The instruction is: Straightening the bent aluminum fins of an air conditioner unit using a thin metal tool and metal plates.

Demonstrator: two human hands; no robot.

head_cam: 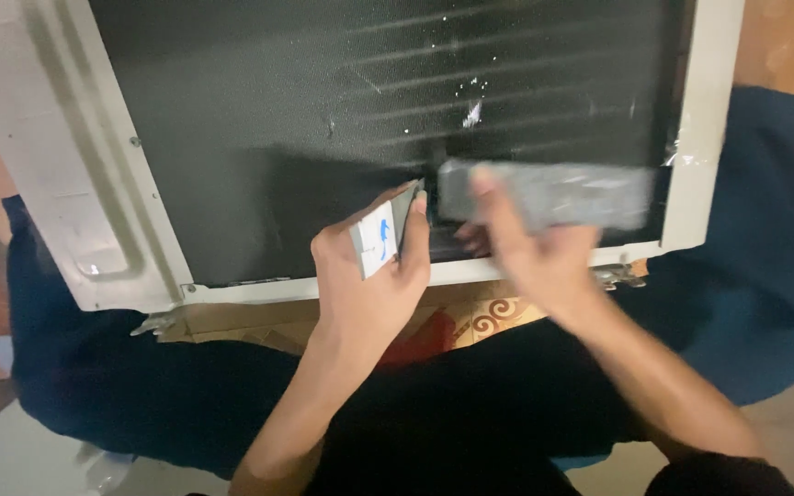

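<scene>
A white-framed air conditioner unit (75,184) lies in front of me with its dark finned coil (323,101) facing up. My left hand (369,285) grips a small grey roll of tape (380,237) with a white and blue label, held at the coil's lower edge. My right hand (530,253) is blurred and pinches the end of a grey tape strip (553,195) that stretches to the right across the lower coil toward the white frame.
The unit rests on a dark blue cloth (765,276) over my lap and the floor. A patterned orange mat (493,317) shows under the frame's lower edge. White specks dot the coil (472,112). A metal mounting foot (619,274) sticks out at the lower right.
</scene>
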